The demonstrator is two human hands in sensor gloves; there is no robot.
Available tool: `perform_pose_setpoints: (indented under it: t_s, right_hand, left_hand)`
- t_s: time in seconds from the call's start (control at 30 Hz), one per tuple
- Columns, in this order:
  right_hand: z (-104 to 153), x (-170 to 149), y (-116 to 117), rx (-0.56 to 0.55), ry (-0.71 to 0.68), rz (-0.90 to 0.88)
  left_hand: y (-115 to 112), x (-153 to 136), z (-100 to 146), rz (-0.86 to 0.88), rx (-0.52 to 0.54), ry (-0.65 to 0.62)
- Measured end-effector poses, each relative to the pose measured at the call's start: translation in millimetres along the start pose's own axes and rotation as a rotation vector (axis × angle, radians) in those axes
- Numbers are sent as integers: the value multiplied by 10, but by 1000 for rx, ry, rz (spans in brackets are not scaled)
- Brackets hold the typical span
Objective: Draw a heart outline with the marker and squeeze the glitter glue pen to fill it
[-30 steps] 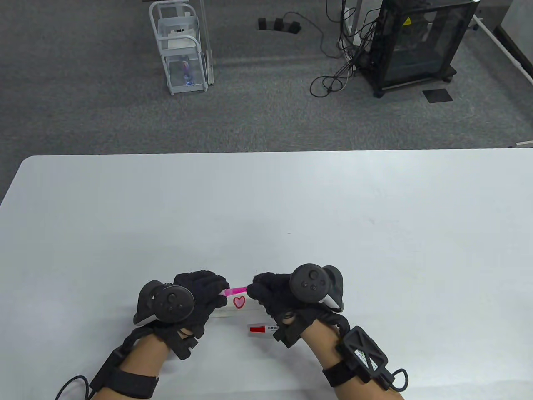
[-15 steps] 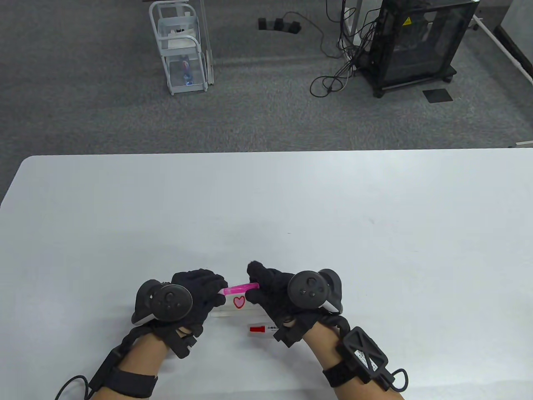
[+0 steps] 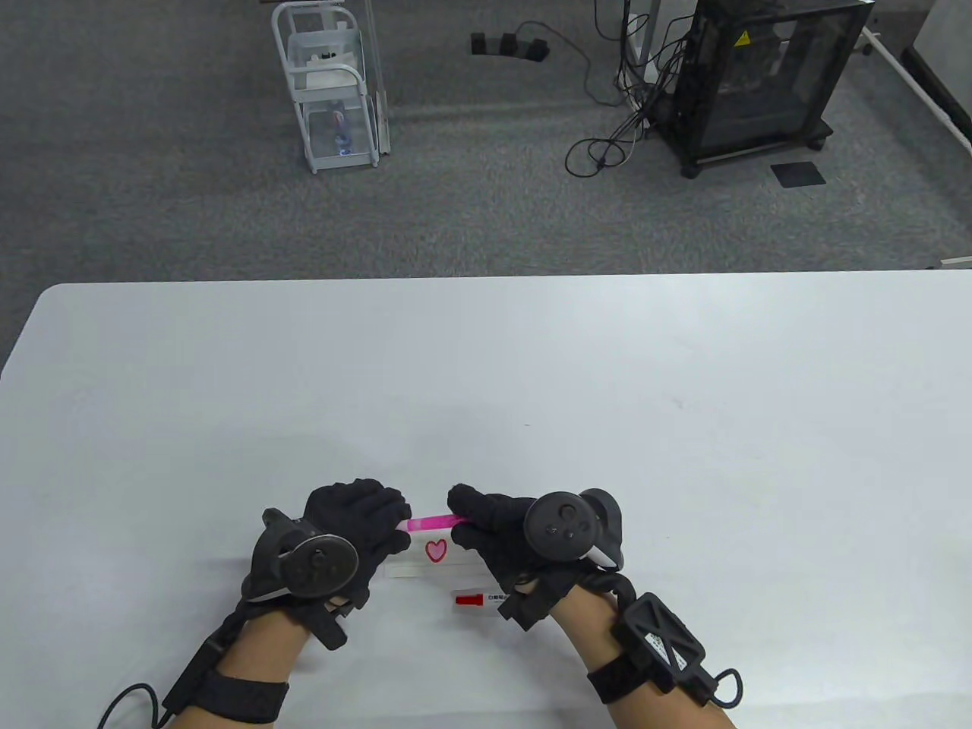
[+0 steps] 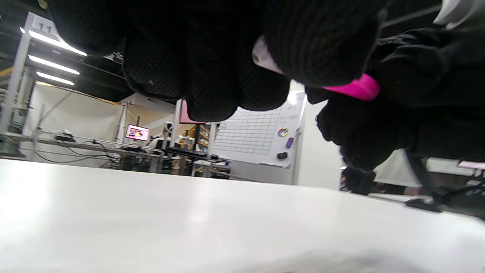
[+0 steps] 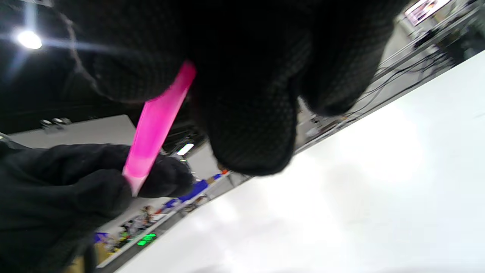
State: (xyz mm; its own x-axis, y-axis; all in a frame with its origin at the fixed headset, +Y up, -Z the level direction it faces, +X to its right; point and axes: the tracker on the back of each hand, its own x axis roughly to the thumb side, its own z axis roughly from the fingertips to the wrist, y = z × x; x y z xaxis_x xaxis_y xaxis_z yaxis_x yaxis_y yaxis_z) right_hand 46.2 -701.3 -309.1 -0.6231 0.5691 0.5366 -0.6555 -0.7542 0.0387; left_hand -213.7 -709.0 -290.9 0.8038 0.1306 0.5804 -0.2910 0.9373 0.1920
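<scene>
the left hand [image 3: 357, 524] pinched the cap end of the glue pen [image 3: 430, 522], which lay level, left to right, above the heart [image 3: 435, 550]. the right hand [image 3: 497, 531] gripped its barrel, so any uncapping pull would likely run along that axis.

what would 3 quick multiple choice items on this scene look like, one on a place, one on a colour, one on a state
1. Where does the red marker lie?
A. on the table, near side of the heart
B. in the left hand
C. on the floor

2. What colour is the glitter glue pen?
A. green
B. pink
C. blue

3. How is the pen held?
A. lying loose
B. one hand only
C. both hands grip its ends

Answers: 1 A, it rests below the heart outline. 2 B, its tube shows bright pink. 3 C, left hand and right hand each hold an end.
</scene>
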Motion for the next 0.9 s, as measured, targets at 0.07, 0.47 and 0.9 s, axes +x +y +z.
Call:
perform_pose_setpoints:
  t_s: [0.07,0.47,0.9]
  right_hand:
    - [-5,-59,-59,-13,4,68]
    - [-13,-356,-263,-34,79,30]
    - [-4,-392,-284,-20,87,4]
  left_hand:
    - [-41,-143,-7,-69,-50,59]
    - [-380,-721,-33,-151,-331,244]
    - [-452,-719,-36,-143,-458,259]
